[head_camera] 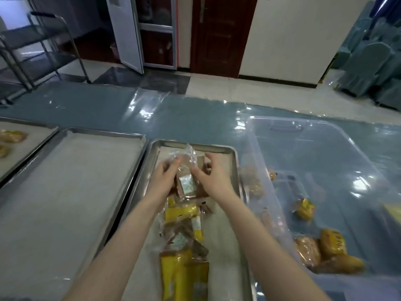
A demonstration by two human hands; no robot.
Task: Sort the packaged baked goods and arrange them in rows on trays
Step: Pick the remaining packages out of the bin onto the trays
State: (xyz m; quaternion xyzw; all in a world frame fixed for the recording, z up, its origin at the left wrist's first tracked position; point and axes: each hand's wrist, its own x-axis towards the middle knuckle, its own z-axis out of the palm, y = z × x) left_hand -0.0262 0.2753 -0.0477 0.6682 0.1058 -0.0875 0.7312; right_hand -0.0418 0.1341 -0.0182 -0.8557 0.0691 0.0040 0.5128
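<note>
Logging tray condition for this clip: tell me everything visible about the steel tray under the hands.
The steel tray is rectangular shiny metal with a raised rim and rounded corners, lined with pale paper. It lies flat, long side running away from the camera, between a larger lined tray on its left and a clear plastic bin on its right. Yellow and brown packs lie in a line along it. Over its far end the left hand and right hand grip a clear-wrapped brown package.

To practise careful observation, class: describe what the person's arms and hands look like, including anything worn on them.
Both forearms are bare, with no sleeves in view. The left hand and right hand wear no gloves; no watch or bracelet shows at either wrist. Rings are too blurred to judge.
</note>
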